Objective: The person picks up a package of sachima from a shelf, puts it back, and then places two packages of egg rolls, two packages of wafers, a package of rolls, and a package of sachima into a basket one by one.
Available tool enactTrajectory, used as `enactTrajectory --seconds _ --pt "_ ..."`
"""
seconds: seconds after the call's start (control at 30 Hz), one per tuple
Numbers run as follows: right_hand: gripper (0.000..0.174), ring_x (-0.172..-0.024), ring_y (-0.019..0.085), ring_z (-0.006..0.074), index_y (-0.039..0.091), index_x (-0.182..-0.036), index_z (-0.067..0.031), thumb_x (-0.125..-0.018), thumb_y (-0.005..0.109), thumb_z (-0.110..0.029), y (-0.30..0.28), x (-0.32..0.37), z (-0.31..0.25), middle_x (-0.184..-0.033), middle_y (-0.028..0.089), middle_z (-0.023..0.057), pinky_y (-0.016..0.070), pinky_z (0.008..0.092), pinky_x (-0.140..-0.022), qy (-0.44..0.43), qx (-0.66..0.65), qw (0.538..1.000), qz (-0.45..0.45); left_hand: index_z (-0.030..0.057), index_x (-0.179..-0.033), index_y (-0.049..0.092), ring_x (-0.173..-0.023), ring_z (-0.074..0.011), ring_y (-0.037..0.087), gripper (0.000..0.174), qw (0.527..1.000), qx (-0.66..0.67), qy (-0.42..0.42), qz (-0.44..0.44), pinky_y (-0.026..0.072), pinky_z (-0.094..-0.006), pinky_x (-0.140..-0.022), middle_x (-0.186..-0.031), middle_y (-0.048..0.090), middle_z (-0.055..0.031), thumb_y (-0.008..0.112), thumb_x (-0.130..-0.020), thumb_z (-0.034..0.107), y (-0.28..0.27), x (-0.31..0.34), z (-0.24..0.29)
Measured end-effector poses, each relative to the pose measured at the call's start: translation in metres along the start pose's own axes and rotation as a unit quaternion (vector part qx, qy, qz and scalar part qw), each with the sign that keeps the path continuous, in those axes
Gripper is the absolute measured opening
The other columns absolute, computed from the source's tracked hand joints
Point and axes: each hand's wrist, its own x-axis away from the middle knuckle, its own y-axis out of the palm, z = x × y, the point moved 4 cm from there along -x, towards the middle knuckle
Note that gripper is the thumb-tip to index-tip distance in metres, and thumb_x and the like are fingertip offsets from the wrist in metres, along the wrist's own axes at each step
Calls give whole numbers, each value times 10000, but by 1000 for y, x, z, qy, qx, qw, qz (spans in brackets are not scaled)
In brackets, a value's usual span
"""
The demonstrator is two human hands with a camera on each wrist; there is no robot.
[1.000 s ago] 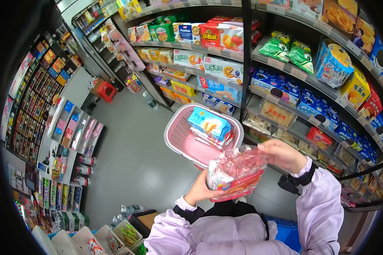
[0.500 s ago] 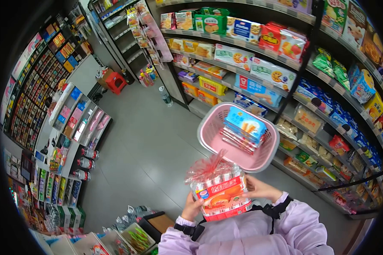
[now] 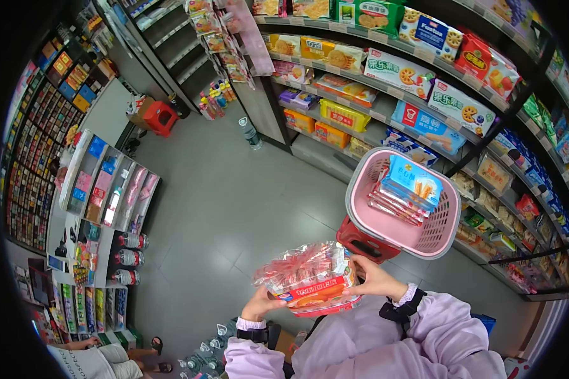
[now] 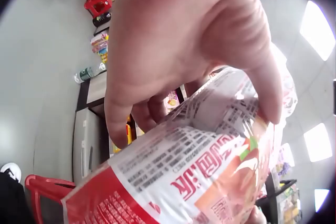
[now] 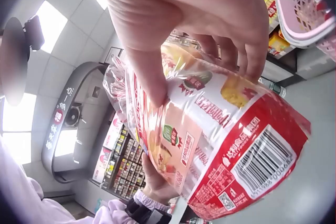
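Observation:
Both hands hold a red and white plastic bag of packaged pies in front of the body, its gathered clear top pointing away to the left. The left hand grips one end. In the left wrist view, that hand's thumb and fingers straddle the printed bag. At the other end, the right hand grips with thumb on one face and fingers over the opposite one. A barcode shows on the bag's end in the right wrist view.
Ahead to the right, a pink basket sits on a red stool, holding a blue snack pack and several red packs. Biscuit shelves rise behind it. Large water bottles and a seated person are at lower left.
The bag's printed front has turned into view, then tipped down somewhat. Both hands keep hold, with the right moved onto the end. The head view has swung left, so the basket appears farther right.

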Motion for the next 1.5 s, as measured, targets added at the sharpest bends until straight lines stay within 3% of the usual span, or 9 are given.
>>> enactTrajectory --seconds 0.27,0.47,0.57,0.77,0.9,1.03,1.13,1.27,1.5 --pt "785 -1077 472 245 348 -1230 37 -622 766 -233 -23 -129 -36 -1161 452 177 374 323 -927 -77 223 968 82 -1 -1264 357 -1108 -171 453 757 983 -150 -106 -24 366 -314 -940 -1209 486 -84 773 -638 89 -80 -99 102" --pt "735 -1063 484 264 355 -1227 24 -637 739 -187 -30 -238 -77 -1152 466 173 387 331 -910 -47 244 963 104 -22 -1193 423 -1010 -155 524 692 990 -142 -26 0 439 -299 -880 -1137 534 -67 789 -617 91 -152 -178 155" --pt "716 -1069 487 286 358 -1225 17 -639 729 -164 -35 -283 -81 -1163 470 178 387 338 -910 -27 260 957 127 -12 -1223 372 -1058 -167 502 721 974 -220 -50 -2 428 -309 -898 -1167 507 -71 773 -631 84 -191 -216 166" --pt "669 -1091 461 311 388 -1200 4 -632 716 -124 -58 -369 -52 -1166 466 185 387 360 -903 2 256 942 219 -4 -1284 342 -1144 -179 434 718 993 -107 -28 -48 372 -324 -948 -1254 431 -93 733 -701 148 -247 -307 179" --pt "684 -1016 473 334 386 -1217 -25 -637 730 -138 -75 -418 -29 -1073 464 180 416 365 -846 48 314 890 327 103 -1302 376 -986 -201 498 703 933 -348 75 -47 434 -292 -817 -1113 493 -112 711 -685 122 -291 -378 171" --pt "751 -1073 469 278 332 -1266 -37 -634 736 -61 -104 -464 31 -1132 436 147 417 352 -882 72 212 906 359 151 -1314 371 -855 -208 497 734 954 -293 24 -49 442 -293 -732 -1044 492 -124 692 -662 49 -307 -442 161" --pt "938 -1193 377 204 154 -1357 -68 -626 734 29 -125 -493 70 -1295 328 106 356 345 -978 50 -32 954 295 122 -1335 319 -997 -252 503 777 953 -290 65 -64 444 -298 -829 -1125 472 -144 712 -667 60 -320 -490 140" --pt "1088 -1230 328 209 -42 -1382 -91 -633 737 25 -160 -529 96 -1346 273 109 296 344 -1019 100 -135 953 254 74 -1354 239 -1174 -235 407 836 957 -257 89 -104 380 -325 -955 -1285 369 -134 715 -667 34 -332 -555 117" --pt "1031 -1183 388 205 14 -1393 -91 -665 740 -21 -261 -601 171 -1339 318 108 328 332 -990 102 -171 936 291 83 -1359 229 -1131 -230 438 854 946 -276 118 -125 384 -321 -938 -1261 398 -123 711 -657 20 -349 -686 58"
